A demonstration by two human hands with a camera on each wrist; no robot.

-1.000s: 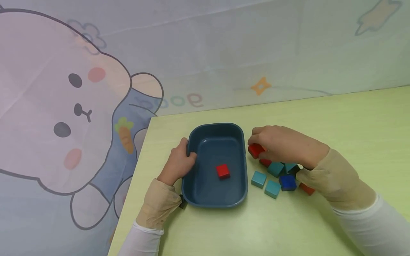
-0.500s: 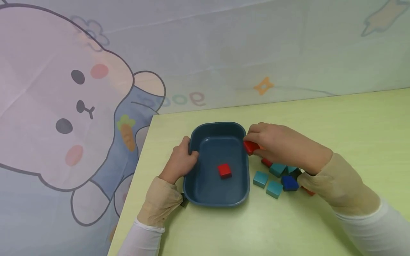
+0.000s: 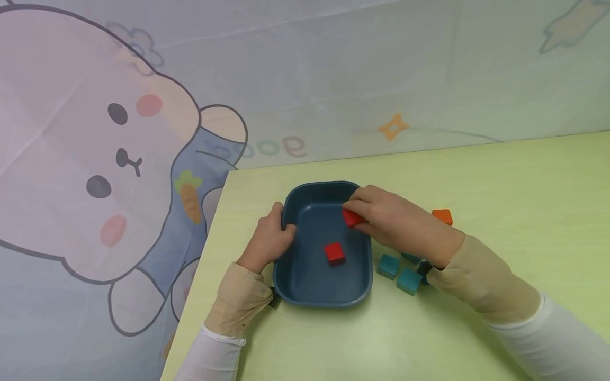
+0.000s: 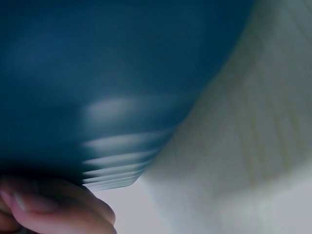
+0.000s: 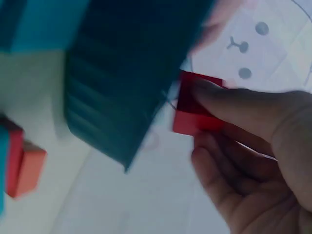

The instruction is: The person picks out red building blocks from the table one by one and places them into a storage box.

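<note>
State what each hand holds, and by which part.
The right hand pinches a red block by opposite sides. The left hand grips the blue tray by its left rim.

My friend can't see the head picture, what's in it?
A right hand pinches a red block over a blue tray holding another red block; the left hand grips the tray's side. Teal blocks and an orange block sit on the table.

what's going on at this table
A person's right hand pinches a small red block above the right part of a dark blue, round-cornered rectangular tray, while the left hand grips the tray's left rim. Another small red block lies inside. Turquoise blocks and an orange block sit on the pale yellow-green table to the tray's right.
</note>
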